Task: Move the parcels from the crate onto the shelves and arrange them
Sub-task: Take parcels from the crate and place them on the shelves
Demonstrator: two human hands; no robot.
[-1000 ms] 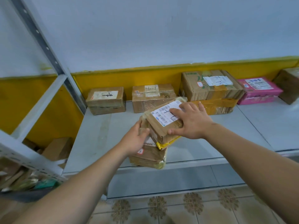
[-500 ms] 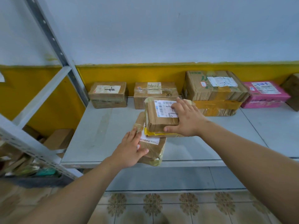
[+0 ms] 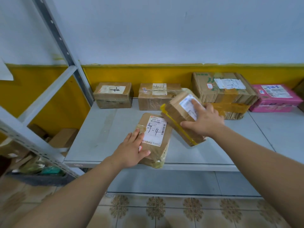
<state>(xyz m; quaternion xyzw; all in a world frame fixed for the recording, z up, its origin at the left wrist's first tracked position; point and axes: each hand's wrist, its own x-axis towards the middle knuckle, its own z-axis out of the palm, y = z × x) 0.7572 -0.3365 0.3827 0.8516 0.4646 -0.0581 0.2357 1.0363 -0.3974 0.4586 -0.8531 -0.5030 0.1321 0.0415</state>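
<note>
A flat brown parcel (image 3: 154, 137) with a white label marked "1-4" lies at the front edge of the grey shelf (image 3: 102, 134). My left hand (image 3: 131, 150) rests flat on its near left corner, thumb along its front side. To its right a smaller brown parcel with a yellow strap (image 3: 181, 117) is tilted, lifted off the flat one. My right hand (image 3: 202, 120) grips it from above, fingers over its label and thumb on its near side.
Along the back of the shelf stand two small brown boxes (image 3: 113, 95) (image 3: 158, 96), a large brown box (image 3: 223, 89) on a taped one, and a pink box (image 3: 276, 98). A grey upright (image 3: 65, 46) and brace stand left. Cardboard lies below left (image 3: 64, 137).
The strapped parcel came off the top of the flat one and moved right and tilted in my right hand. My left hand slid onto the flat parcel, which now shows its label.
</note>
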